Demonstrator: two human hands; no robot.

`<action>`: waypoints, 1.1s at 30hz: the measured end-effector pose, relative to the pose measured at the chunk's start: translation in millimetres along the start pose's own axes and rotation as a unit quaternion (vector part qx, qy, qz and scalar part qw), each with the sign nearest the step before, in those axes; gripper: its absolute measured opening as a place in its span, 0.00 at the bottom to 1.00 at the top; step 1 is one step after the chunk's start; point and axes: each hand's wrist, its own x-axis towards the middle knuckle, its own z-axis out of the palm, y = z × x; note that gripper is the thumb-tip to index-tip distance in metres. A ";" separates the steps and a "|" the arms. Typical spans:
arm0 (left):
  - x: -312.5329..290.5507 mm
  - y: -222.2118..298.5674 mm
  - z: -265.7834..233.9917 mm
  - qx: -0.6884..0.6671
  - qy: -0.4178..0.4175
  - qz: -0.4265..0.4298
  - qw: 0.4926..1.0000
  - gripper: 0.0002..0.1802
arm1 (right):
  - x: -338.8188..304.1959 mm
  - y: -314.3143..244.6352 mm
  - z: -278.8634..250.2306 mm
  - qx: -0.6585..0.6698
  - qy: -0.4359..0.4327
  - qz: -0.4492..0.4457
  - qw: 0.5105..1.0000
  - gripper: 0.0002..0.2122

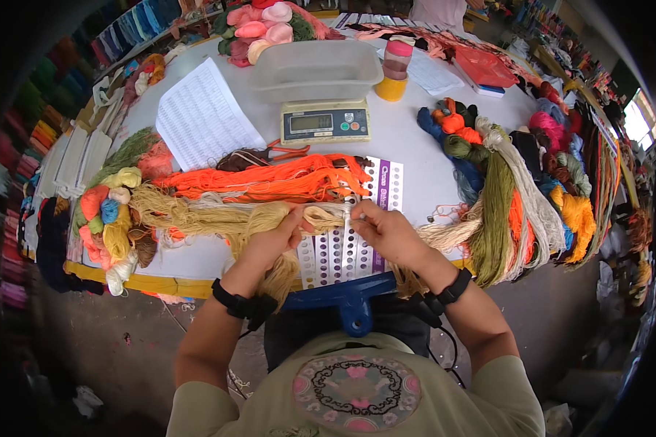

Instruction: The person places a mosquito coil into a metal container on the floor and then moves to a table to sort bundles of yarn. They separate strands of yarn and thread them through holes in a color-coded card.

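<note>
A thick bundle of beige yarn (pixel 197 211) stretches from the left across the table. My left hand (pixel 280 237) is closed around it near its right part. From there a small loop of the yarn runs toward my right hand (pixel 386 231), whose thumb and forefinger pinch at the strand's end. Under both hands lie white cards with purple edges and rows of round holes (pixel 386 182). Bright orange yarn (pixel 270 178) lies just beyond the beige bundle, its right end over the cards. The exact spot between my right fingertips is partly hidden.
Behind are a digital scale (pixel 326 121) with a clear plastic tub (pixel 310 69), a pink-lidded jar (pixel 396 60), a printed sheet (pixel 205 116) and orange-handled scissors (pixel 288 151). Colourful skeins (pixel 109 218) lie left; olive and white hanks (pixel 499 211) lie right. A blue clamp (pixel 355 302) sits at the front edge.
</note>
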 end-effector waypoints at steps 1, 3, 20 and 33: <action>0.2 -0.5 1.1 0.002 0.001 -0.001 1.000 0.11 | -0.3 1.5 -0.3 0.001 0.002 0.002 1.000 0.08; 2.6 -3.2 3.5 0.005 -0.038 -0.013 0.999 0.11 | 0.2 5.3 2.0 0.004 0.010 -0.001 1.000 0.07; 4.7 12.7 62.0 0.275 -0.211 -0.008 0.938 0.14 | 17.2 45.7 10.6 0.111 -0.077 -0.044 0.990 0.18; -17.5 64.1 -91.4 -0.445 -0.096 -0.020 0.890 0.11 | 16.2 8.1 -10.8 -0.014 -0.082 0.057 0.995 0.18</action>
